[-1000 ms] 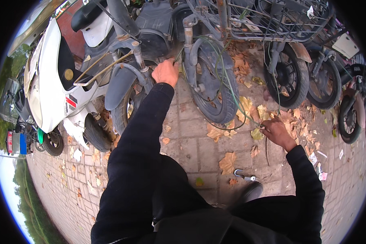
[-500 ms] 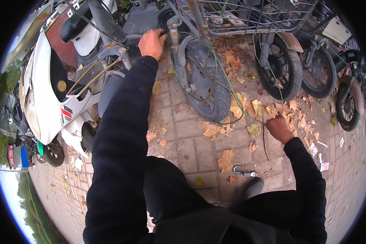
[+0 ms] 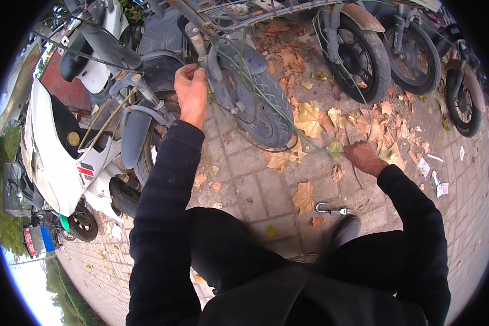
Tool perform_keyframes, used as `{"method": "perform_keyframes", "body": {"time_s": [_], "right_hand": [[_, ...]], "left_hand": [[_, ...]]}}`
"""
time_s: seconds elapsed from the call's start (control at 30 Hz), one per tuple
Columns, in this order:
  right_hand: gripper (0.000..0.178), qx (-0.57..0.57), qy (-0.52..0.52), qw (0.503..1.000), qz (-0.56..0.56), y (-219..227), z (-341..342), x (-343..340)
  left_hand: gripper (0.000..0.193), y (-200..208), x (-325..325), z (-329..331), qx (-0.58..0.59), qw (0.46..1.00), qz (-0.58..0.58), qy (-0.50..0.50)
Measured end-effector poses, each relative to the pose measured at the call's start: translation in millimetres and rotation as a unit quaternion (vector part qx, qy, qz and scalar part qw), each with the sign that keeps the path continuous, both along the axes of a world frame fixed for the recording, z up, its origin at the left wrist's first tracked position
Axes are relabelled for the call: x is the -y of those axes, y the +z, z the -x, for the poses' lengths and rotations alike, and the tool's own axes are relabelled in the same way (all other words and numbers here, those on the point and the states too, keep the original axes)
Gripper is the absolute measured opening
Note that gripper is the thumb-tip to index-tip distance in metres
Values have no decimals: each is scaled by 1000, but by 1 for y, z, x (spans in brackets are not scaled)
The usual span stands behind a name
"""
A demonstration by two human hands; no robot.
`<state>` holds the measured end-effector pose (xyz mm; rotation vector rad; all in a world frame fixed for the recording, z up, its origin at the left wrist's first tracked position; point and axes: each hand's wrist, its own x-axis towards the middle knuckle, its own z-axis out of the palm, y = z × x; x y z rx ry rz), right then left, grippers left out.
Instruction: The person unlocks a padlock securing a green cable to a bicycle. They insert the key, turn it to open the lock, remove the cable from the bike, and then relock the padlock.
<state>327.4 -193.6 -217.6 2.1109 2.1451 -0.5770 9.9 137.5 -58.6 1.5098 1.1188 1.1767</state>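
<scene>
The person's right hand (image 3: 365,157) is gripping a green wire (image 3: 311,142).
The wire is crossing the front wheel (image 3: 266,119) at its lower right edge, fist hiding part; the left hand (image 3: 191,93) is curling near a fork (image 3: 197,43), any hold impossible to tell.

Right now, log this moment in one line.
Left hand: near grey fork, grip unclear | right hand: pinching green cable | padlock: on paving

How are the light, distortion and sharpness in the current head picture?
Head view: soft daylight, no hard shadow by the left hand, which looks fairly sharp; head view: paving lines curve toward the dark rim; head view, lower left: sky washed nearly white.
</scene>
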Motion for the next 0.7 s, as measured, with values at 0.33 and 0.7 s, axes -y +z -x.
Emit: {"method": "perform_keyframes", "body": {"time_s": [0.33, 0.7], "right_hand": [[33, -277, 120, 945, 128, 67, 70, -33], [34, -671, -136, 727, -49, 181, 125, -56]], "left_hand": [[20, 8, 87, -39, 25, 966, 133, -221], [16, 34, 82, -34, 84, 950, 207, -220]]}}
